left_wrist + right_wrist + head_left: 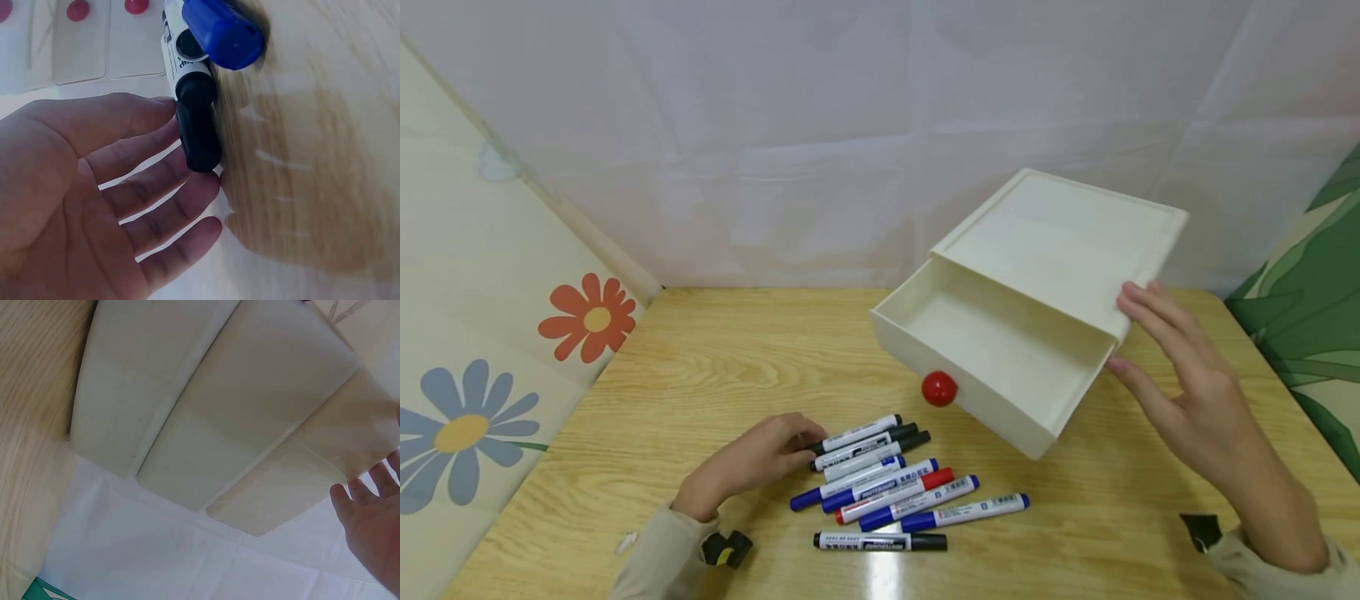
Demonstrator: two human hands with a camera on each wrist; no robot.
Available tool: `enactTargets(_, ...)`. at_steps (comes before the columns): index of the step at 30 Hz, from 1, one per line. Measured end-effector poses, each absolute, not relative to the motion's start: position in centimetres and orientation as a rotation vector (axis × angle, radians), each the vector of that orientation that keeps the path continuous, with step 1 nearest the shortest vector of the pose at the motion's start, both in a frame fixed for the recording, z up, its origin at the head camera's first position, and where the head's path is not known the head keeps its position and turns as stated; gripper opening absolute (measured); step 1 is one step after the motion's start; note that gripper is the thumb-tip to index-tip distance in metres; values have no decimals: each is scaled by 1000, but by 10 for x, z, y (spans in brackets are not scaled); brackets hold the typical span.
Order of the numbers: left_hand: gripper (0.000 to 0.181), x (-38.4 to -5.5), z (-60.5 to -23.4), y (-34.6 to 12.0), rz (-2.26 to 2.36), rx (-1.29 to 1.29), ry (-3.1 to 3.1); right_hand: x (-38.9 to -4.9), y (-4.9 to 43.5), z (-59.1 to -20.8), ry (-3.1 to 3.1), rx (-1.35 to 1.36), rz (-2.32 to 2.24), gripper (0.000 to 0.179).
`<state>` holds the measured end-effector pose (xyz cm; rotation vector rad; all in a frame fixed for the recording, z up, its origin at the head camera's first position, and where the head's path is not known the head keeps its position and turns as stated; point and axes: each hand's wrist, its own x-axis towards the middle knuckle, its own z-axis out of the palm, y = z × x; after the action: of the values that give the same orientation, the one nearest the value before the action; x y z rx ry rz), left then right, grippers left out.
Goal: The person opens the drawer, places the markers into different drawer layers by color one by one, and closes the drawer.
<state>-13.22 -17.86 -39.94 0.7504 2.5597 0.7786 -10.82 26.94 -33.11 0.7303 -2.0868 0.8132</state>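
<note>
A white drawer cabinet [1060,242] stands at the right, its top drawer [1000,350] pulled out with nothing inside. A red round knob [938,388] sits on the drawer's front. My right hand [1202,392] touches the cabinet's right side, fingers fairly straight at the top edge and thumb lower down. The right wrist view shows the cabinet's stacked tiers [206,406]. At the left of a group of whiteboard markers, my left hand [760,458] pinches the capped end of a black marker [200,137]. A blue-capped marker [228,34] lies beside it in the left wrist view.
Several markers lie on the wooden table [737,358], among them a red marker [895,496] and blue markers [966,512]. A separate black marker [880,542] lies nearest the front. A pale cloth [790,150] hangs behind, and flower-patterned panels flank the table.
</note>
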Motion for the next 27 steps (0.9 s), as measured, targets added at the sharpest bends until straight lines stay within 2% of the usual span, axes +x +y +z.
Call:
enactTargets(15,18,-130,-401,-173,696,757,2659,-108,268,-331,-2071,737,824,68)
enactTargets(27,20,-131,-401,-171,749,642,2685,-109,268,-330,-2068,740,820,68)
